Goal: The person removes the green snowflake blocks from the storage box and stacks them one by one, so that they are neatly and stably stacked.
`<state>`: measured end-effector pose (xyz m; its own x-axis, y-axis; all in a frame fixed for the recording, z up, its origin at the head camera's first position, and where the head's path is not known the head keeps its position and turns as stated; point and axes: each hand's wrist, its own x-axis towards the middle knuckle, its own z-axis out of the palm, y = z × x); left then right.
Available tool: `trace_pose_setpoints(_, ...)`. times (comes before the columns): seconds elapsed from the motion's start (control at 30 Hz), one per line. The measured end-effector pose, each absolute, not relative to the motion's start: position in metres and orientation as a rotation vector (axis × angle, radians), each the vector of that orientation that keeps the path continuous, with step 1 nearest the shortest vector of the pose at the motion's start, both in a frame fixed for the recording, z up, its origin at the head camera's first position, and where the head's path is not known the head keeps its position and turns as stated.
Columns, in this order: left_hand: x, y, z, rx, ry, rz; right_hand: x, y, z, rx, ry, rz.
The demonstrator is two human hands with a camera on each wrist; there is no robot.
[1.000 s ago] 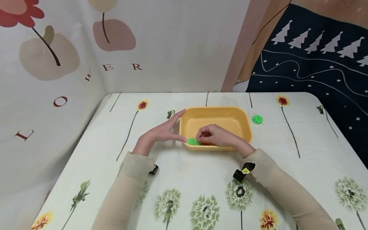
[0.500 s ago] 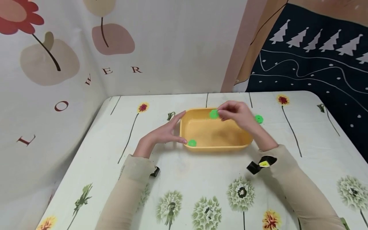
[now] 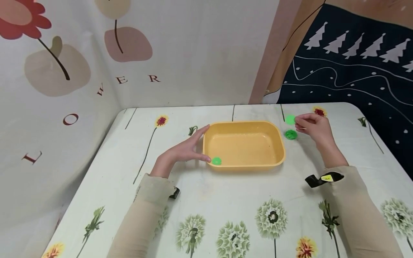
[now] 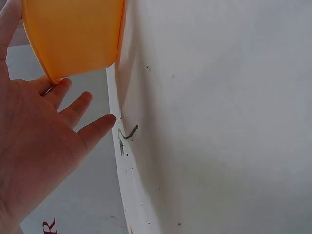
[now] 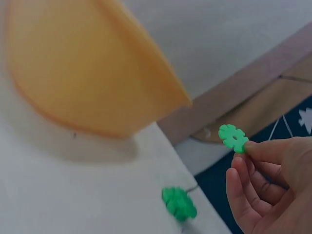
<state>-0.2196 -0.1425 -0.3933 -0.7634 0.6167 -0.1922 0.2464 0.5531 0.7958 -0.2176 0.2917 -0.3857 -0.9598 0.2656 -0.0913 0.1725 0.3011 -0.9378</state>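
A yellow plastic tub (image 3: 245, 143) lies on the table. Spread across its left end, my left hand (image 3: 184, 147) touches the rim with straight thumb and index finger near the corners. Its other fingers are extended beside the wall in the left wrist view. One green snowflake disc (image 3: 217, 161) is inside the tub, at the front left corner. Off the tub's right side, my right hand (image 3: 317, 130) pinches another green notched disc (image 5: 234, 138) by its edge, between thumb and fingertips. Just below it, a green cluster of joined discs (image 5: 179, 204) rests on the table.
A white flower-print cloth (image 3: 206, 193) covers the table. Behind it hangs a pale printed curtain (image 3: 200, 53), and a dark cloth with white trees (image 3: 348, 79) is at the right. The table's back edge runs a short way beyond the tub.
My right hand has lifted a green disc out of the tub and carried it right, over to the green cluster. My left hand has stayed at the tub's left end.
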Motion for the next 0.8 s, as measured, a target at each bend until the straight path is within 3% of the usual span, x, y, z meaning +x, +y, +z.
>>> trace_pose_setpoints(0.4, -0.219, -0.144, -0.393, 0.701, 2.331, 1.099, -0.220, 0.310, -0.408, -0.607, -2.660, 1.707)
trace_pose_setpoints(0.8, -0.219, -0.143, -0.394, 0.704, 2.339, 1.096, -0.220, 0.312, -0.415, -0.594, -2.708, 1.689)
